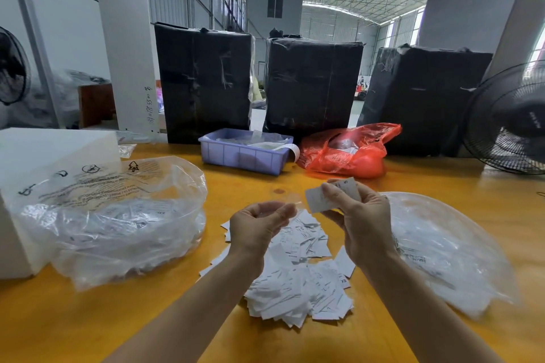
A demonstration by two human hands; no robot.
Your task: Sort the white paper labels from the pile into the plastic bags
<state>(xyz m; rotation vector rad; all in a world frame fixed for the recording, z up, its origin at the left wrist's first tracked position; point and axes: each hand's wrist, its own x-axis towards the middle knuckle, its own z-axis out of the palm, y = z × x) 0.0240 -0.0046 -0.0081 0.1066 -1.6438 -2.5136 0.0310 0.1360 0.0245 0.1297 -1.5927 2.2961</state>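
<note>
**Warehouse bench, labels mid-sort**

Yellow wooden table (88,318) inside a steel-roofed warehouse, crowding with packing stock. Lying loose at centre: pile of white paper labels (298,283), directly under both raised hands. Right hand (358,221) pinching a few labels (317,200) between thumb and curled fingers; left hand (259,227) curling loosely, fingertips nearly meeting, hard telling whether holding anything. Flanking the pile: clear plastic bag (118,224) at left, already holding labels, leaning against a white foam block (44,156); second clear bag (448,250) at right. Standing behind: blue tray (244,156), red bag (348,153), three black-wrapped bales (206,82), black fan (513,121).
</note>
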